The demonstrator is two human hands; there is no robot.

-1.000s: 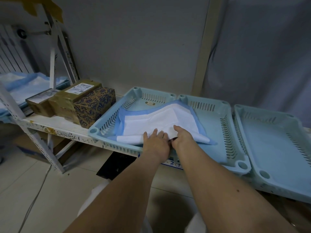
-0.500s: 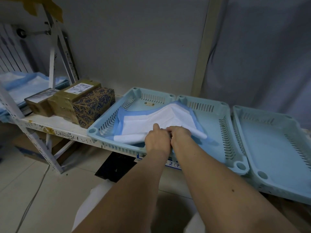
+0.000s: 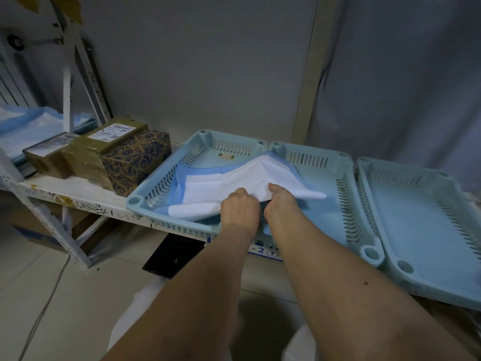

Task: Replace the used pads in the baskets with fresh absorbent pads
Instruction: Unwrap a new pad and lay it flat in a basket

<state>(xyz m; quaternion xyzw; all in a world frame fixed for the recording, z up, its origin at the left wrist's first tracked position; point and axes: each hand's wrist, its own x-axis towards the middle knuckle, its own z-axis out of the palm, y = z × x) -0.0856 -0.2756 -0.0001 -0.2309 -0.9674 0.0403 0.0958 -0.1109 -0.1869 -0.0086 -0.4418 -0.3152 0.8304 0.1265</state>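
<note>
A: Since a second ago the pad has lifted at its near edge; both hands have curled from lying flat to pinching it.

B: Where does it lie?

A: Half-folded over the two left baskets, far edge draped across their shared rim. The left hand and right hand grip the near fold side by side.

B: Which step?

A: Spreading, I judge. Next, draw the hands apart so the pad flattens into one basket. The right basket waits bare.

B: Anything hidden?

A: Fingertips are tucked under the fold. Whether this pad is fresh, I cannot tell.
</note>
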